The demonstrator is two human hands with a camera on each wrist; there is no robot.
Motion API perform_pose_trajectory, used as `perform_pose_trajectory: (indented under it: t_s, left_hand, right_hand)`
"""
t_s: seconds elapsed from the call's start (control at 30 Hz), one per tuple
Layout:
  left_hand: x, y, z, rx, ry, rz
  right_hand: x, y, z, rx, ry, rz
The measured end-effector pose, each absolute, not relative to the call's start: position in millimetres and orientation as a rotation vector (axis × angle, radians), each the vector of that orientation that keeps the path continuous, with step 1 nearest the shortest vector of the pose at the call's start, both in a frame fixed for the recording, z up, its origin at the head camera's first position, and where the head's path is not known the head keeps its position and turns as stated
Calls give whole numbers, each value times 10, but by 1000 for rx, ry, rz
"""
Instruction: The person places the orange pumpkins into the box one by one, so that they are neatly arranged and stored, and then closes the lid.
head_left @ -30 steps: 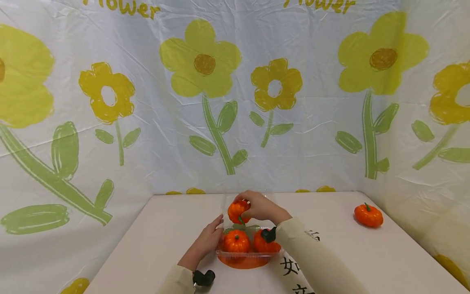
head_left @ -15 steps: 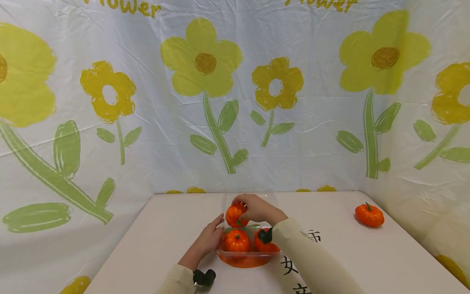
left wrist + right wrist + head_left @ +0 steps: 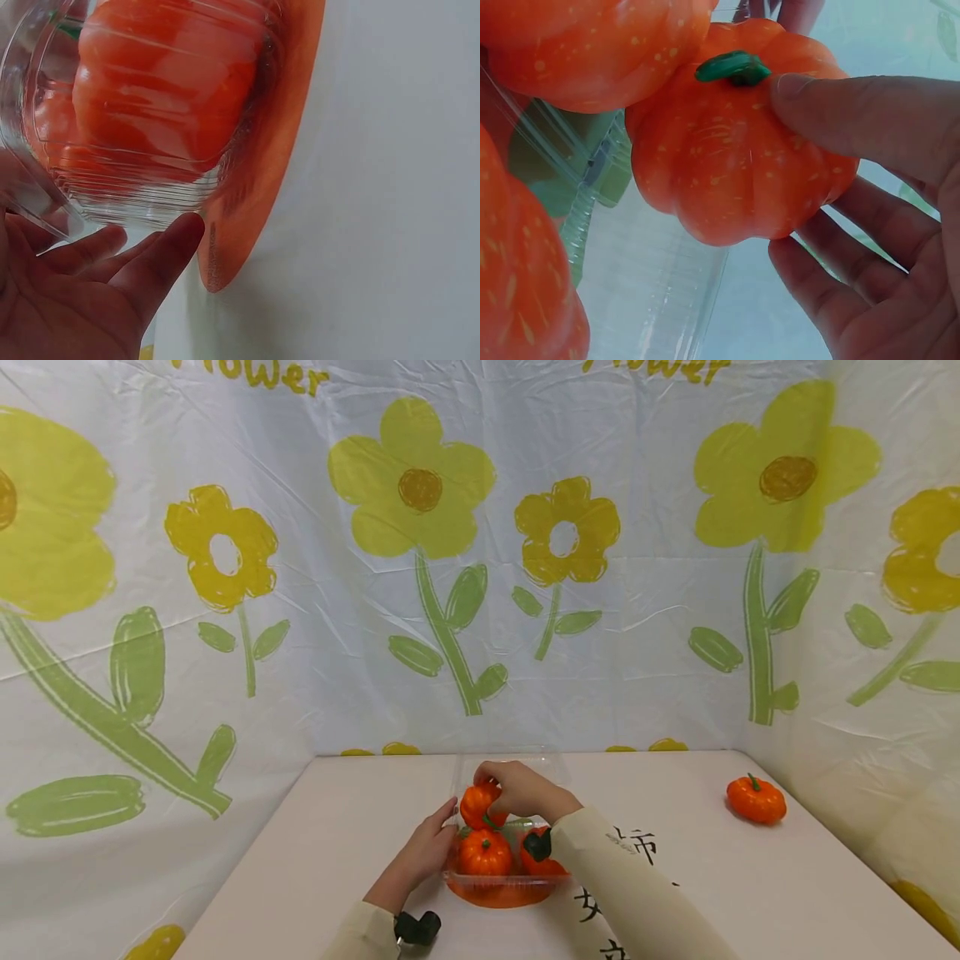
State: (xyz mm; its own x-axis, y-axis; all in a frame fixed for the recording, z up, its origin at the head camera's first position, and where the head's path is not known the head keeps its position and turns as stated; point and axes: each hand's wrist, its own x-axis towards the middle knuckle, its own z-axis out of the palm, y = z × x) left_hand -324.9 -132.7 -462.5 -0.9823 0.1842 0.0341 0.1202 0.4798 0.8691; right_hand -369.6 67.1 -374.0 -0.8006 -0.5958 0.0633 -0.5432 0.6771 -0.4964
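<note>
My right hand (image 3: 521, 787) grips a small orange pumpkin (image 3: 477, 806) with a green stem, thumb beside the stem and fingers round its far side. It is tilted, over the back of a clear plastic clamshell box (image 3: 510, 880). Inside the box sit two more orange pumpkins, a left pumpkin (image 3: 485, 854) and a right pumpkin (image 3: 551, 865) partly hidden by the right wrist's black camera. The held pumpkin is right up against the left one in the right wrist view. My left hand (image 3: 426, 847) lies along the box's left side, its extended fingertips (image 3: 187, 225) at the ribbed plastic wall.
Another orange pumpkin (image 3: 756, 800) stands at the right of the white table (image 3: 322, 860). An orange printed shape (image 3: 498, 896) lies under the box, with black characters (image 3: 588, 903) to its right. The raised clear lid (image 3: 551, 764) is behind. Flower-print cloth (image 3: 645, 610) encloses the table.
My right hand has brought the pumpkin slightly down and left, closer to the left pumpkin in the box. The left hand has stayed at the box's side.
</note>
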Motion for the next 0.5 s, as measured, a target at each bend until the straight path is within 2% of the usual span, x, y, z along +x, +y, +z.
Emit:
perform_pose_trajectory:
  t_s: [0.5]
  left_hand:
    - [-3218, -1311, -4621, 266, 2667, 1537]
  right_hand:
    - [-3713, 626, -3796, -941, 2846, -649]
